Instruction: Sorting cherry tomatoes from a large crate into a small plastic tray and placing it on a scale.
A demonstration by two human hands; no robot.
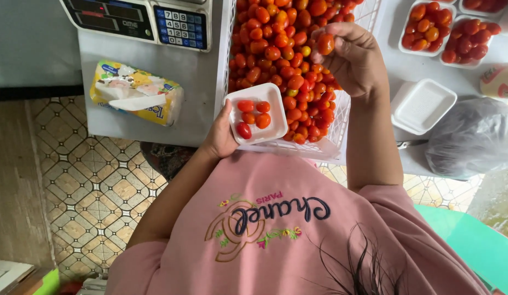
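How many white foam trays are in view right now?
4. One small tray with a few tomatoes in the left hand; an empty tray on the table at right; two filled trays at the top right. More may lie beyond the frame.

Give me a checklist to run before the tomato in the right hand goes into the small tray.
1. Right hand has a firm pinch on the tomato: ok, held at the fingertips.
2. Left hand supports the small white tray: ok, gripped at its edge.
3. Tray has free room: ok, four tomatoes in it, bare space left.
4. Tray held level: cannot tell.
5. Tomato free of blemishes: cannot tell, too small to judge.
6. Path over the white crate is unblocked: ok.
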